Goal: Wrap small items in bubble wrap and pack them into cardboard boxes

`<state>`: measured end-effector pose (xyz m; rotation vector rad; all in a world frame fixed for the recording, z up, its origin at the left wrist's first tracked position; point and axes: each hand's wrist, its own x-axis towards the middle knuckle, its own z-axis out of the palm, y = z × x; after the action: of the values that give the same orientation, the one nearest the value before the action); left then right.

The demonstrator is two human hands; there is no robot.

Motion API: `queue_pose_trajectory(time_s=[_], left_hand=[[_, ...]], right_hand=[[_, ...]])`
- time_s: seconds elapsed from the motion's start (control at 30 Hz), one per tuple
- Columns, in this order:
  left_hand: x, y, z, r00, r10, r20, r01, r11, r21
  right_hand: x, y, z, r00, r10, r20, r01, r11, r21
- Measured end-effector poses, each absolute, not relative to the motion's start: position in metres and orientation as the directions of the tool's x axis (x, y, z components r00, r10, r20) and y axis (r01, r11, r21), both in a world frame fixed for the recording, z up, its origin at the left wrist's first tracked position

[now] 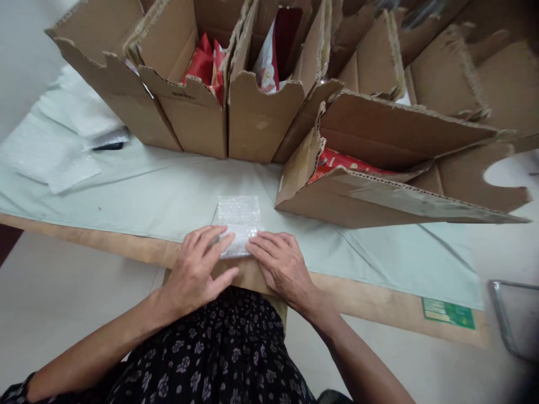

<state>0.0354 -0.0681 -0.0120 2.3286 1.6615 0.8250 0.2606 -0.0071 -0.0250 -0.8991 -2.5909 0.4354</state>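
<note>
A small piece of clear bubble wrap (239,211) lies at the table's near edge, its lower part folded or rolled into a thicker bundle; what is inside cannot be made out. My left hand (201,264) rests on the bundle's left side with fingers stretched out and thumb apart. On the right side, my right hand (280,259) lies flat with its fingertips on the wrap. Neither hand is closed round it.
Tall cardboard boxes (189,120) stand in a row at the back, some with red packets (202,64) inside. Another box (357,202) sits closer on the right. Bubble wrap sheets (54,140) are piled left. A green card (448,312) lies on the right edge.
</note>
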Motion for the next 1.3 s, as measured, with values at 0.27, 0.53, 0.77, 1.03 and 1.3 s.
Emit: queue_pose_trajectory(time_s=[0.27,0.53,0.77,1.03,1.3], left_hand=[[0.035,-0.050,-0.024,0.146,0.960,0.238,0.756,-0.263,0.599],[0.032,-0.043,-0.023,0.157,0.936,0.316,0.852,-0.291,0.436],[0.023,-0.058,-0.020,0.173,0.943,0.284,0.795,-0.304,0.525],[0.025,-0.043,-0.032,0.125,0.969,0.212,0.858,-0.213,0.468],[0.025,-0.044,0.002,0.369,0.927,0.066,0.631,-0.302,0.714]], right_hand=[[0.259,-0.003,-0.022,-0.533,0.793,0.296,0.600,0.601,-0.529],[0.254,-0.004,-0.033,-0.673,0.671,0.311,0.564,0.737,-0.371],[0.250,0.006,-0.023,-0.603,0.790,0.111,0.581,0.530,-0.617],[0.236,0.019,-0.027,-0.573,0.816,0.071,0.721,0.544,-0.430],[0.260,-0.020,-0.010,-0.558,0.791,0.250,0.444,0.540,-0.715]])
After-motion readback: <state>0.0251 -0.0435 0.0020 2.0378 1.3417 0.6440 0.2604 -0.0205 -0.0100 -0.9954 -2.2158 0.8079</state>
